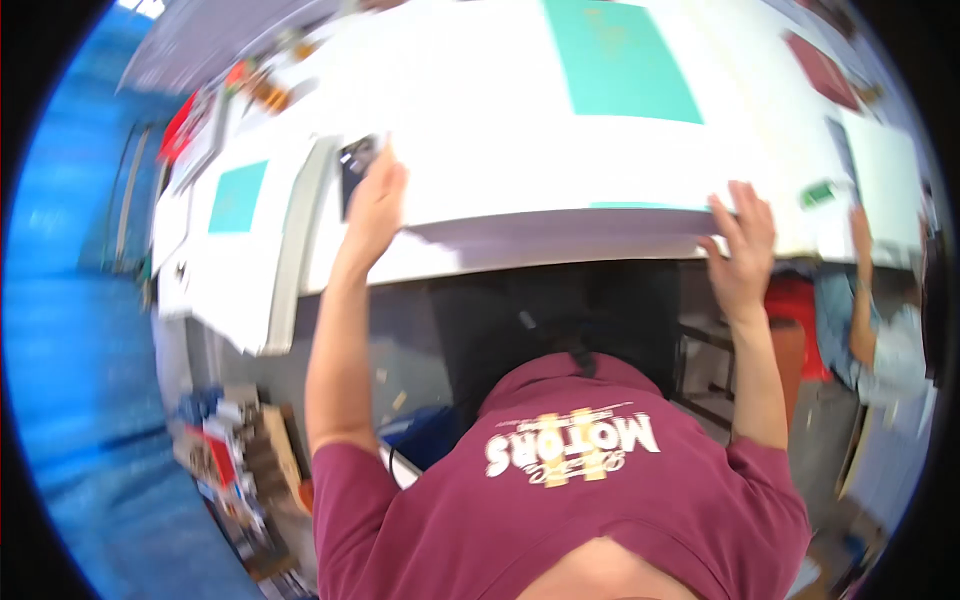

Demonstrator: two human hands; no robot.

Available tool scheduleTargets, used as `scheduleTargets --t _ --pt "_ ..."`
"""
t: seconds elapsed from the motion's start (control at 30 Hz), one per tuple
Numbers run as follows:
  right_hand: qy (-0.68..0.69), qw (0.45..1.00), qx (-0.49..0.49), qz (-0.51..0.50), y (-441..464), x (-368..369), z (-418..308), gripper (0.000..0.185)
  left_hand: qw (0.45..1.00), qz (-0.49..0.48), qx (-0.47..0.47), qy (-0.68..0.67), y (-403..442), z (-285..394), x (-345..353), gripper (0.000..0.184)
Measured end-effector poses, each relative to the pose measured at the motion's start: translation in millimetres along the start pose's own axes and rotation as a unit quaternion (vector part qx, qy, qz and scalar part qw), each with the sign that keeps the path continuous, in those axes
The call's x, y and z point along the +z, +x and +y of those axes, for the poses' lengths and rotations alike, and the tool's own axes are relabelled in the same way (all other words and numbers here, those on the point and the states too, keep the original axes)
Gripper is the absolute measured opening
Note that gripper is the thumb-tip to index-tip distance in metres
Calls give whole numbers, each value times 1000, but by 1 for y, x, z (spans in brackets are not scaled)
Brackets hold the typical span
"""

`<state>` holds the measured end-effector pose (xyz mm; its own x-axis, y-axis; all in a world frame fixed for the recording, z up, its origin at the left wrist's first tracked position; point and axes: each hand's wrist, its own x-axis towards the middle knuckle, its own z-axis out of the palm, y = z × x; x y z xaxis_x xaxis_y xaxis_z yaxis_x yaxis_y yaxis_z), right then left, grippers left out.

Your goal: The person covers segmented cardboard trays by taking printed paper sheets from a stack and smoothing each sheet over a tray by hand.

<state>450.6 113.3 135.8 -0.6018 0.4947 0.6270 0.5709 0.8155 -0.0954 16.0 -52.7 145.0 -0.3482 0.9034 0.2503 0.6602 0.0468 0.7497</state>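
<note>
Steadying the large white sheet (480, 130) between my 2 hands, I have it spread across the table in front of me, its near edge running from 1 palm to the other. My left hand (378, 212) lies at its left side, fingers close together and pointing away from me; I cannot tell whether they pinch the edge or only rest against it. My right hand (742, 245) is at the near right corner, fingers spread, with the thumb apart from them and nothing visibly pinched. Between my hands the front face below the edge is a shaded purple-grey, with a thin teal strip near my right fingers.

Just beyond my left fingers, on the outer side, lies a flat black object (356, 165), close enough to crowd that hand. Further left are a long pale board (300, 245) and a small teal rectangle (238, 198). A bigger teal panel (630, 70) lies on the far part of the sheet, well apart from both hands. Right of my right hand there is a small green item (818, 194), and past it a co-worker's hand (860, 232) near a pale flat piece (880, 180). A dark red item (820, 70) lies farther off, and a red stool (797, 315) stands below the table edge, near my right forearm
</note>
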Motion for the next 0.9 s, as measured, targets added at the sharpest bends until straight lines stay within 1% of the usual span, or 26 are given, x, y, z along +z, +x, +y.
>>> scheduleTargets --t 0.07,0.1,0.13,0.2,0.3,0.4,0.43,0.53,0.57,0.67,0.77,0.83,0.9 --pt "0 1000 16 -10 0 -2 2 60 997 -48 -27 57 2 9 -6 47" --pt "-5 1000 15 -8 0 -3 2 60 997 -45 -43 45 4 13 -5 48" --pt "-2 1000 17 -5 2 -6 2 58 996 -61 -29 66 6 20 -6 46" --pt "6 1000 14 2 8 -17 1 51 991 -74 -60 92 7 33 -6 48" --pt "60 997 50 6 15 -24 11 42 987 -78 -71 122 4 46 -6 49" --pt "119 979 164 10 30 -18 37 40 982 -90 -77 144 5 48 -6 49" --pt "176 963 204 -22 39 -15 50 40 981 -92 -78 151 5 49 -6 49" --pt "299 911 259 -119 68 -1 80 45 979 -96 -49 174 5 51 -7 50" --pt "294 907 259 -154 81 1 86 52 978 -94 -46 179 5 56 -6 50" --pt "246 915 236 -213 125 31 108 57 978 -109 -59 170 7 56 -8 49" --pt "187 910 233 -287 173 61 126 64 976 -124 -96 154 10 90 -5 48" --pt "166 910 253 -284 195 78 131 69 970 -138 -130 154 13 100 -7 50" --pt "135 916 259 -273 210 94 137 72 973 -136 -103 157 13 87 -9 51"
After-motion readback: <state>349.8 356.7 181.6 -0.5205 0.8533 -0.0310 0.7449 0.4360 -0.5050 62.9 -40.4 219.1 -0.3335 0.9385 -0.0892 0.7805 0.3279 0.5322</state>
